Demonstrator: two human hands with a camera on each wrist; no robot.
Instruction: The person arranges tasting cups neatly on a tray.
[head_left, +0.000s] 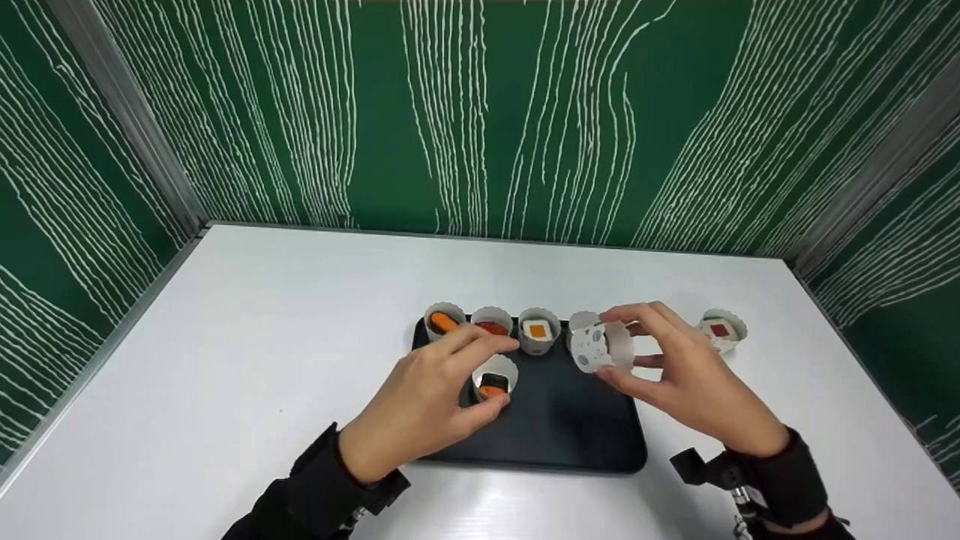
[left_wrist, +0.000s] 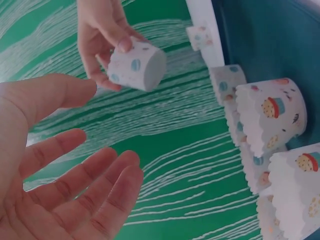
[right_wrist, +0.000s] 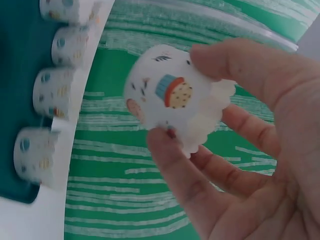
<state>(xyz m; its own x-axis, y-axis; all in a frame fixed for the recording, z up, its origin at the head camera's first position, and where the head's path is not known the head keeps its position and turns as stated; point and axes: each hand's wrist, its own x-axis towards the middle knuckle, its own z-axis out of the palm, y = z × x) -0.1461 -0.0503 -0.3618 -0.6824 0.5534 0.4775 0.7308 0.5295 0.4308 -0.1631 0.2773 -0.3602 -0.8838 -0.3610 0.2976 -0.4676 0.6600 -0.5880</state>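
Note:
My right hand (head_left: 694,379) pinches a white patterned paper baking cup (right_wrist: 150,100) between thumb and fingers, tilted above the tray's right side. Whether anything is inside is hidden. Over the tray's left part, my left hand (head_left: 427,390) hovers with fingers apart, holding nothing. Between its thumb and fingers, in the head view, shows a paper cup (head_left: 506,366) with a black-and-orange piece. Along the far edge of the black tray (head_left: 577,442) stand several more cups, one with a white-and-orange square piece (head_left: 537,330), another with an orange-and-black piece (head_left: 442,322).
Off the tray to the right, a paper cup (head_left: 736,325) with a white-and-red piece stands on the white table (head_left: 300,315), partly behind my right hand. Green panels (head_left: 480,150) with white lines enclose the back and sides.

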